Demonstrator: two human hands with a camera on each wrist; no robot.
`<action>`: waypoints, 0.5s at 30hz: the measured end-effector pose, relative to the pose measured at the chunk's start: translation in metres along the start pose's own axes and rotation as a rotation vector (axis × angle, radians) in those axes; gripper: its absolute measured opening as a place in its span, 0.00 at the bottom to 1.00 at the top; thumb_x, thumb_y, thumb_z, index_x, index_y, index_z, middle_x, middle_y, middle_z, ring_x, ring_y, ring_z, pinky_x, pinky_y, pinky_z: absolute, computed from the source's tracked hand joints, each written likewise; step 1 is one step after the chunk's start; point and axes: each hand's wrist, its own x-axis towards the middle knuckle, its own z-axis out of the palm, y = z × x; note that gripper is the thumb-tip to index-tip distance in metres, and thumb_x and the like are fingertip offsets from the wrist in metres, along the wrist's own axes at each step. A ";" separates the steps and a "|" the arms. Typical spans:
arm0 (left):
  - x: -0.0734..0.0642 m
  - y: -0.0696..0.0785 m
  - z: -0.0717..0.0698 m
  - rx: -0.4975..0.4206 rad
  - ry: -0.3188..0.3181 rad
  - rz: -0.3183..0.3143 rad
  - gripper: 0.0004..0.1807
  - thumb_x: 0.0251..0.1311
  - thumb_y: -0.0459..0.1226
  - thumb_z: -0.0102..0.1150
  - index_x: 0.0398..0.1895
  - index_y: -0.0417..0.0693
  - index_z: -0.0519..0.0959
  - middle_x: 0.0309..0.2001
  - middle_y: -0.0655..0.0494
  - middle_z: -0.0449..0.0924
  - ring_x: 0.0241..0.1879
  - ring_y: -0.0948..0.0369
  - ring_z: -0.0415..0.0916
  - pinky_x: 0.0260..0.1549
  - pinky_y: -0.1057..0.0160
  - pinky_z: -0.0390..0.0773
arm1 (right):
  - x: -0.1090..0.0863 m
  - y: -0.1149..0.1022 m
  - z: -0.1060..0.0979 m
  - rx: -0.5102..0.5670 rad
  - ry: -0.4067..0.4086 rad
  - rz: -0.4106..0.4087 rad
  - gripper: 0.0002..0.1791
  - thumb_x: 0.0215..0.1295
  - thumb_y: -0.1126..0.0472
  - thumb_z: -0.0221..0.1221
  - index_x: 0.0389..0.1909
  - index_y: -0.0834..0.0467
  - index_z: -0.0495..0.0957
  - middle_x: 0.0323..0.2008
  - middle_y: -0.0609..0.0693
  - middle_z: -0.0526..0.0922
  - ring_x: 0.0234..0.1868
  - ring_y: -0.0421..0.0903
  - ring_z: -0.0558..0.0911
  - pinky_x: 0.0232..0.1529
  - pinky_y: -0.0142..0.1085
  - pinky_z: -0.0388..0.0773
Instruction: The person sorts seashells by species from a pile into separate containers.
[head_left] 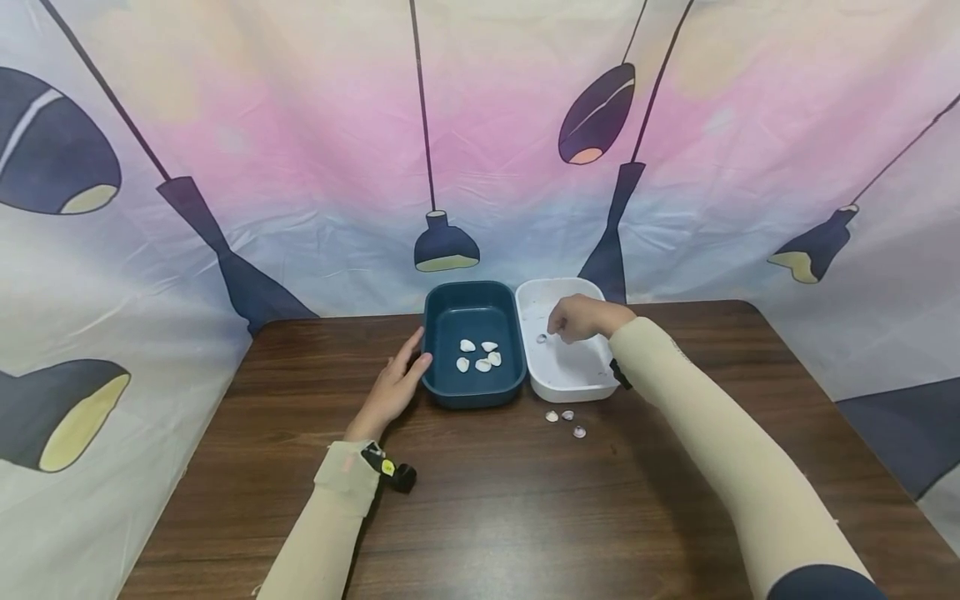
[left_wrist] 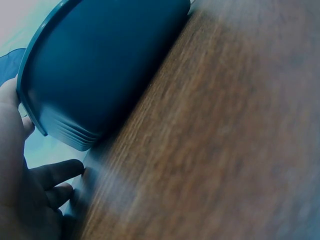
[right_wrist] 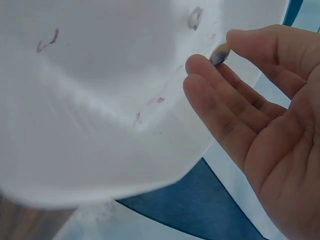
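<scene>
My right hand (head_left: 581,318) is over the white plastic basin (head_left: 573,392). In the right wrist view, its thumb and fingertip pinch a small shell (right_wrist: 220,54) with a dark patch. Another shell (head_left: 542,338) lies on the white basin's floor. The dark teal basin (head_left: 474,400) stands directly left of the white one, with several white shells (head_left: 483,365) in it. Against its left side rests my left hand (head_left: 392,387), fingers extended; the left wrist view shows the thumb side at the rim and other fingers (left_wrist: 57,172) below, partly in shadow.
On the brown wooden table (head_left: 465,517), three small shells lie in front of the white basin, one of them a purplish shell (head_left: 579,432). A printed cloth backdrop (head_left: 322,167) hangs right behind the basins. Reddish marks (right_wrist: 160,100) show inside the white basin.
</scene>
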 end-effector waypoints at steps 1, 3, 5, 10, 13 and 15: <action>0.000 0.000 0.000 0.002 -0.001 0.001 0.37 0.83 0.56 0.43 0.88 0.62 0.48 0.82 0.40 0.56 0.82 0.39 0.49 0.79 0.38 0.30 | 0.002 0.000 0.001 0.008 -0.012 0.020 0.21 0.64 0.77 0.59 0.57 0.69 0.85 0.55 0.63 0.86 0.51 0.56 0.84 0.54 0.46 0.82; 0.000 0.000 0.000 0.004 -0.003 0.000 0.37 0.83 0.57 0.43 0.88 0.62 0.48 0.82 0.40 0.56 0.81 0.39 0.49 0.79 0.38 0.30 | 0.005 -0.001 0.003 0.017 -0.036 0.060 0.21 0.64 0.77 0.59 0.58 0.68 0.85 0.57 0.63 0.85 0.57 0.57 0.83 0.57 0.46 0.82; 0.000 0.000 0.001 0.003 -0.005 -0.001 0.37 0.83 0.56 0.43 0.88 0.63 0.48 0.82 0.40 0.57 0.81 0.40 0.50 0.79 0.38 0.30 | 0.007 -0.001 0.004 0.020 -0.056 0.090 0.21 0.65 0.77 0.60 0.59 0.67 0.85 0.58 0.63 0.85 0.60 0.58 0.82 0.59 0.46 0.82; -0.001 0.000 0.002 -0.005 -0.008 0.000 0.37 0.83 0.57 0.44 0.88 0.63 0.48 0.82 0.41 0.57 0.81 0.41 0.50 0.79 0.39 0.30 | 0.011 -0.002 0.006 0.004 -0.066 0.101 0.22 0.63 0.76 0.61 0.59 0.65 0.85 0.58 0.62 0.85 0.59 0.56 0.82 0.59 0.45 0.81; -0.001 0.000 0.001 -0.010 -0.009 0.001 0.37 0.82 0.58 0.43 0.88 0.64 0.48 0.82 0.42 0.56 0.81 0.41 0.50 0.79 0.39 0.30 | 0.013 -0.004 0.006 -0.012 -0.084 0.126 0.24 0.63 0.76 0.60 0.60 0.65 0.84 0.59 0.62 0.84 0.58 0.55 0.82 0.57 0.43 0.81; -0.001 0.000 0.000 -0.009 -0.005 -0.002 0.38 0.82 0.59 0.43 0.88 0.64 0.48 0.82 0.42 0.57 0.81 0.41 0.50 0.80 0.39 0.30 | 0.014 -0.004 0.006 -0.023 -0.110 0.154 0.26 0.63 0.76 0.59 0.63 0.64 0.83 0.60 0.63 0.83 0.55 0.54 0.81 0.52 0.40 0.80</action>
